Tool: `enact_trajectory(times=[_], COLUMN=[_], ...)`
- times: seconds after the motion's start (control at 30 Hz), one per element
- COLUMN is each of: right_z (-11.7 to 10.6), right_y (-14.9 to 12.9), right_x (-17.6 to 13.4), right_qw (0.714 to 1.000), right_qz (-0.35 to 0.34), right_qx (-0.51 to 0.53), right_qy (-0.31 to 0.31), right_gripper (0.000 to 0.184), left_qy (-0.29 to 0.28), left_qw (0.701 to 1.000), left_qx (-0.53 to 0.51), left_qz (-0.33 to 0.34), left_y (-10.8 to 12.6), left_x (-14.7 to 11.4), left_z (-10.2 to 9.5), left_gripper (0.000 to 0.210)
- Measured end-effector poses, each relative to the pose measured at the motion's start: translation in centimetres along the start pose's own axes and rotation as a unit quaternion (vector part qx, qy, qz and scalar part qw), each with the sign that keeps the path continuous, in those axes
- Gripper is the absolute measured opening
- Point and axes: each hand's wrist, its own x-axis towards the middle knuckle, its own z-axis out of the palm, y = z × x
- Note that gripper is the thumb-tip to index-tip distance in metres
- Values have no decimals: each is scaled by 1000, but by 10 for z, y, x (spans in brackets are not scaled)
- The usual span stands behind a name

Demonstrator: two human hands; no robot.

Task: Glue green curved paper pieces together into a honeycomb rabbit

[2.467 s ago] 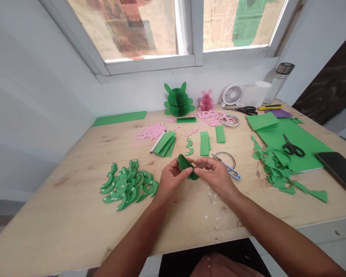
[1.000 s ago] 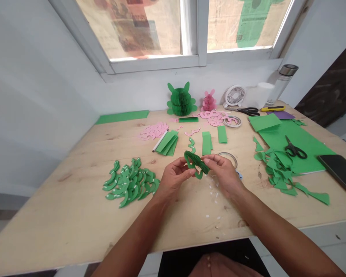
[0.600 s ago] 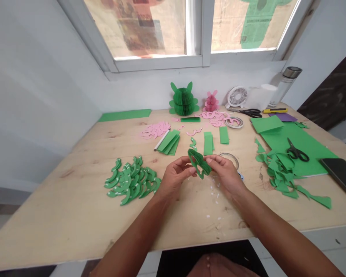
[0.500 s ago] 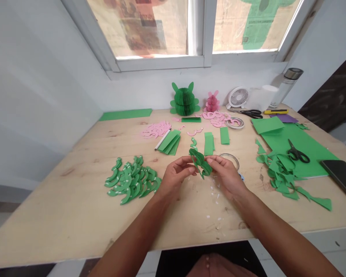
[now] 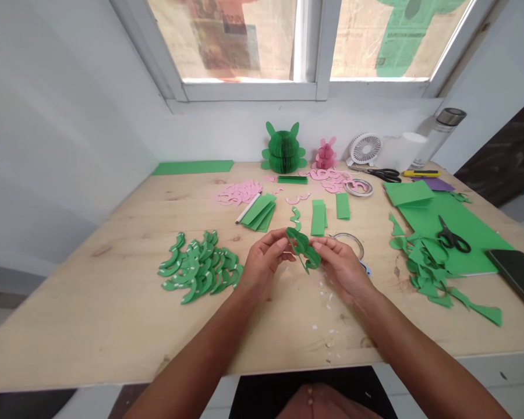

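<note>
Green paper cutout (image 5: 304, 250), layered and tilted, over the table (image 5: 126, 326), pinched at its right side by the right hand (image 5: 339, 262). Left hand (image 5: 265, 256) at the cutout's left edge, fingers bent; unclear whether closed on it. Left of the grip, heap of green curved pieces (image 5: 199, 270); right of it, green scraps (image 5: 425, 262) and 1 pair of black scissors (image 5: 449, 234). Beyond the grip, 1 green figure (image 5: 283, 152) and 1 pink figure (image 5: 326, 155), both paper.

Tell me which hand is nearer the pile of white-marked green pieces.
Left. The left hand is just right of the pile; the right hand is farther right, beyond the held green paper.
</note>
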Motion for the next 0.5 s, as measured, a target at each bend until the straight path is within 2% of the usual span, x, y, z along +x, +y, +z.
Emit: enact_trajectory(times=[0.2, 0.37, 0.5], right_z=[1, 1, 1], right_y=[1, 1, 1], right_x=[0, 0, 0], right_qw=[998, 998, 998], right_qz=[-15, -9, -10], right_qx=[-51, -50, -67], right_qy=[20, 22, 12], right_gripper=[23, 26, 25], left_qy=[-10, -15, -4], left_qw=[999, 1000, 999], left_qx=[38, 26, 40], left_qz=[-8, -8, -1], left_y=[1, 3, 2], left_x=[-2, -2, -1], left_z=[1, 1, 0], left_gripper=[44, 42, 32])
